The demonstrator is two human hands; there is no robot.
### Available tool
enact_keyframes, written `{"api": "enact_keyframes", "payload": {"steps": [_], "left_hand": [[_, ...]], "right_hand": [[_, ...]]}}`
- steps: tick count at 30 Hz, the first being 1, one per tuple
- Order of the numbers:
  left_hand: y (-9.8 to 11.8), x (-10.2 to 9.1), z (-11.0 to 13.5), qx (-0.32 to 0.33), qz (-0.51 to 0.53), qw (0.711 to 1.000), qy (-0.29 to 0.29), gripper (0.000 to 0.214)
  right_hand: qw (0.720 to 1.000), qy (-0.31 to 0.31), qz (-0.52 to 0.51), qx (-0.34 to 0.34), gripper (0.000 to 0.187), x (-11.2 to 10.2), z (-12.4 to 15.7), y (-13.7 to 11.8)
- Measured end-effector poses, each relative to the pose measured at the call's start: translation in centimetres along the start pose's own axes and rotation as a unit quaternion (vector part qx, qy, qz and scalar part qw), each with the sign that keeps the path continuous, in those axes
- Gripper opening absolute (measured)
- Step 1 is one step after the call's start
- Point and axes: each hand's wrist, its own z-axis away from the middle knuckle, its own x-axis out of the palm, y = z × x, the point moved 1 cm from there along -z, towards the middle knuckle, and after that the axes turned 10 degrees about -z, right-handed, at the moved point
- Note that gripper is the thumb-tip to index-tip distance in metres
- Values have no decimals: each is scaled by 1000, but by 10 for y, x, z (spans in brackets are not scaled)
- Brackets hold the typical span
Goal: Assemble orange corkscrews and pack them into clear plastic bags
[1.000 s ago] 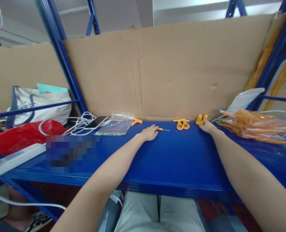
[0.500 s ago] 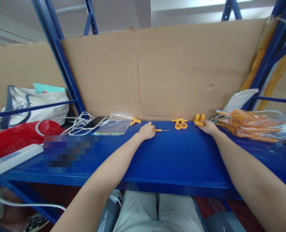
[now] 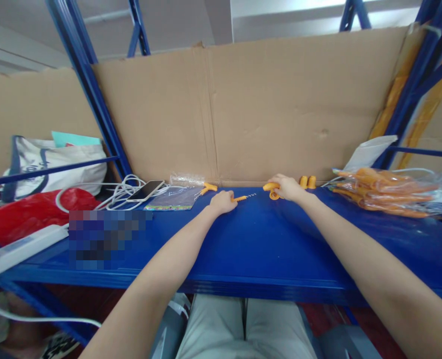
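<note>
My left hand (image 3: 222,203) is closed around one end of an orange corkscrew rod (image 3: 240,199), whose thin metal spiral (image 3: 251,195) points right, just over the blue tabletop. My right hand (image 3: 286,187) is at the back of the table with its fingers closed on a rounded orange plastic piece (image 3: 271,186). That hand partly hides orange ring-ended parts (image 3: 274,195) lying right below it. Two short orange caps (image 3: 308,182) stand upright to its right. Left of my left hand lies another orange piece (image 3: 209,188) with a metal spiral.
Clear bags of orange parts (image 3: 385,192) lie at the right. To the left are a flat plastic packet (image 3: 172,198), a phone (image 3: 146,190), white cables (image 3: 118,196), a red bag (image 3: 30,212) and a power strip (image 3: 26,249). A cardboard wall (image 3: 265,109) stands behind.
My right hand has moved left from the orange caps to above the ring-ended parts, holding an orange piece. My left hand has shifted slightly left, and the rod's spiral now tilts upward.
</note>
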Motion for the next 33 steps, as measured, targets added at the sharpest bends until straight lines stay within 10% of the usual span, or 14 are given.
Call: {"api": "enact_keyframes", "payload": {"steps": [20,33], "left_hand": [[1,3,0,14,12,999,36,28],[3,12,-8,38,132,974,182,21]], "right_hand": [[994,-66,88,24,40,-1,9,-34],[994,-44,-50,-91,38,19,-5,-32]]}}
